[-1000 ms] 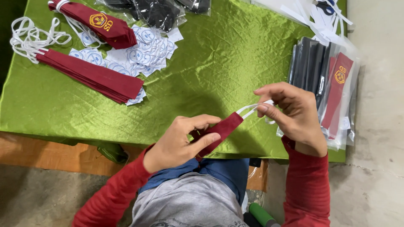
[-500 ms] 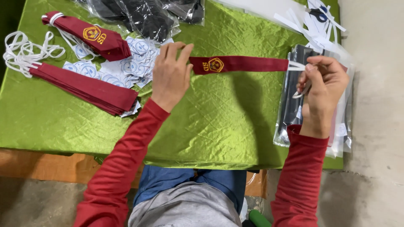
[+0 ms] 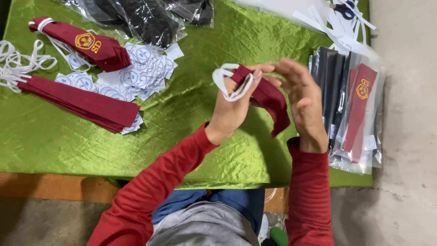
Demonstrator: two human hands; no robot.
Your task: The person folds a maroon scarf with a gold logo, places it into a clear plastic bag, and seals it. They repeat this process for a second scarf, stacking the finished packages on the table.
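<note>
Both hands up over the green-clothed counter [image 3: 191, 136], close together, working one maroon tie [image 3: 266, 98]. Left hand [image 3: 234, 107] clamped on the tie's top end, white elastic loop [image 3: 227, 82] bunched over thumb and fingers. Right hand [image 3: 300, 102] open-fingered, palm turned in, touching the tie from the other side; can't tell if actually gripping.

Changed vs half a sec ago: tie then stretched flat betw. hands spread wide apart; now hands drawn in, tie doubled over, tail hanging down betw. them. Reads as folding stage, stretch-out done.

Left of the hands: stack of maroon ties [image 3: 82, 102] w/ white elastic, lying partly on round-printed paper tags [image 3: 145, 68]; one crested tie [image 3: 86, 43] further up. Beyond the hands: black items in clear bags [image 3: 145, 18]. Right of the right hand: packed ties in clear sleeves [image 3: 357, 109], just beside wrist. Farther off, scissors [image 3: 341, 9] on white strips [image 3: 318, 20].
</note>
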